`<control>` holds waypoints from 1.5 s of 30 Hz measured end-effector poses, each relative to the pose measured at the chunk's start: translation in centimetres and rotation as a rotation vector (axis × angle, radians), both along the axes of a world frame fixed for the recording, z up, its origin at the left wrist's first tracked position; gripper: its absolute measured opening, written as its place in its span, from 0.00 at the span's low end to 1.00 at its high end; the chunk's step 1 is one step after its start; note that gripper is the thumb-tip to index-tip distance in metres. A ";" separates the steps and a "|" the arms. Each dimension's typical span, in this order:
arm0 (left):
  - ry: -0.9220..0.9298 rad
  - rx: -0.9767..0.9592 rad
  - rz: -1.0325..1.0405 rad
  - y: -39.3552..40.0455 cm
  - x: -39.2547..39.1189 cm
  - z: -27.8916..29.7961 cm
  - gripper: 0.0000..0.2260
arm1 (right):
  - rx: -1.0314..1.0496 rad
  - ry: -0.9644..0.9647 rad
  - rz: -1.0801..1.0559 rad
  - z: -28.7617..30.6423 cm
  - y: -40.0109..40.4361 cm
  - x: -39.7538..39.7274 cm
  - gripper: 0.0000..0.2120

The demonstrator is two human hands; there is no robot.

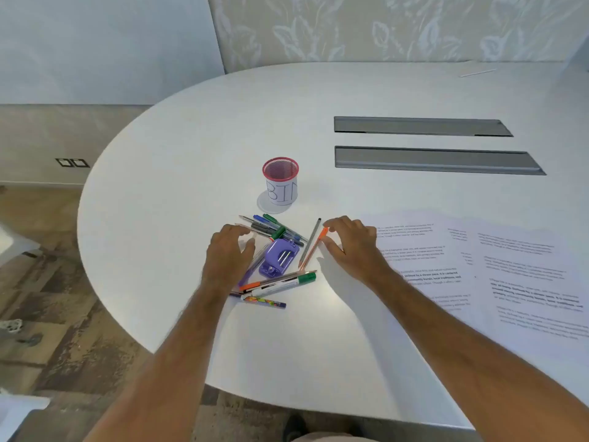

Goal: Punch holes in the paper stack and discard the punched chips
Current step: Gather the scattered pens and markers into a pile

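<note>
Head view: left hand (230, 254), right hand (350, 242) relaxed, grip empty, flanking purple punch (279, 257).

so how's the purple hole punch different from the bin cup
The hole punch lies low and flat amid scattered pens between the hands; the bin cup stands upright alone, farther back. The punch is solid purple plastic; the cup is red mesh wrapped in white paper lettered BIN. Both rest on the white table.
</note>
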State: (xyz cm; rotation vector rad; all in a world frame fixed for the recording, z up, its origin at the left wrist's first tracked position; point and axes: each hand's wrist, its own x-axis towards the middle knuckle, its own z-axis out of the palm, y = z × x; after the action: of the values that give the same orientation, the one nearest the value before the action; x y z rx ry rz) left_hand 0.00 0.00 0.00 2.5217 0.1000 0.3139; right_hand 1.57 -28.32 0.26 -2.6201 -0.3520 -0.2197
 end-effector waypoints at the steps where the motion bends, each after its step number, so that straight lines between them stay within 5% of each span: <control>1: 0.010 -0.026 -0.005 0.3 0.0 0.0 0.10 | 0.017 0.008 0.022 0.0 0.6 0.2 0.13; 7: 0.164 -0.085 -0.023 1.4 -0.7 0.3 0.18 | 0.026 0.204 0.027 0.8 4.8 2.6 0.12; 13: 0.268 -0.046 -0.061 1.8 -0.7 0.2 0.26 | -0.106 0.419 0.047 2.4 8.4 5.9 0.23; 20: 0.275 0.031 -0.118 2.1 -0.3 -0.1 0.24 | -0.124 0.574 0.208 3.5 10.5 8.2 0.22; 25: 0.254 0.049 -0.131 2.8 0.2 0.3 0.18 | -0.177 0.579 0.268 4.2 11.7 8.7 0.30; 39: 0.161 0.153 -0.076 6.4 0.1 0.0 0.17 | -0.129 0.460 0.407 3.0 16.8 10.5 0.15; 45: 0.037 0.183 -0.034 7.5 -0.2 -1.2 0.26 | -0.108 0.404 0.457 2.9 19.2 9.9 0.13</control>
State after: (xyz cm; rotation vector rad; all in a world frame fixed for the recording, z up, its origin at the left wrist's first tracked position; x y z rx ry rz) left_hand -0.19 7.54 -1.25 2.7080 0.0450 0.2741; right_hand 11.45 -9.13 3.20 -2.5193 -0.8129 0.4839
